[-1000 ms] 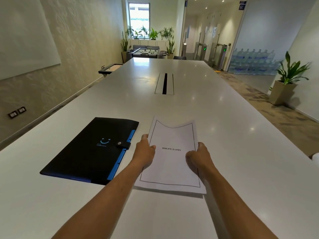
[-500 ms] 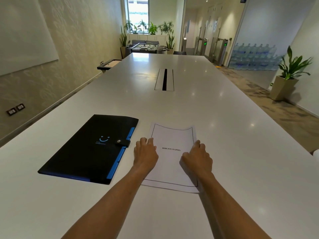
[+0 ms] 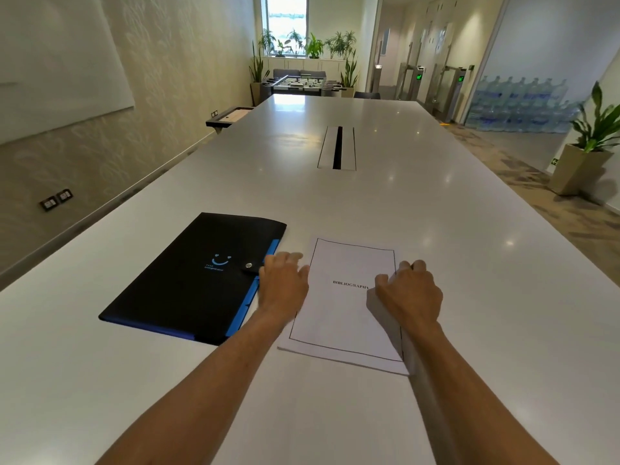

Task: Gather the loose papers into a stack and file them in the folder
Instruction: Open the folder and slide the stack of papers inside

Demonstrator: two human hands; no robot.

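A stack of white papers [image 3: 342, 310], its top sheet printed "BIBLIOGRAPHY" inside a black border, lies flat on the white table [image 3: 436, 229]. My left hand [image 3: 283, 283] rests palm down at the stack's left edge, fingers spread, between the stack and the folder. My right hand [image 3: 411, 292] sits on the stack's right edge with its fingers curled over that edge. A black folder [image 3: 198, 276] with a blue spine, a snap tab and a blue smile logo lies closed just left of the stack.
A cable slot [image 3: 337, 147] runs down the table's middle farther out. The table's left edge runs along a wall with sockets [image 3: 56, 199]. A potted plant [image 3: 583, 162] stands on the floor at the right.
The stack, held raised and curved a second ago, now lies flat on the table. Both hands have slid outward to its left and right edges.
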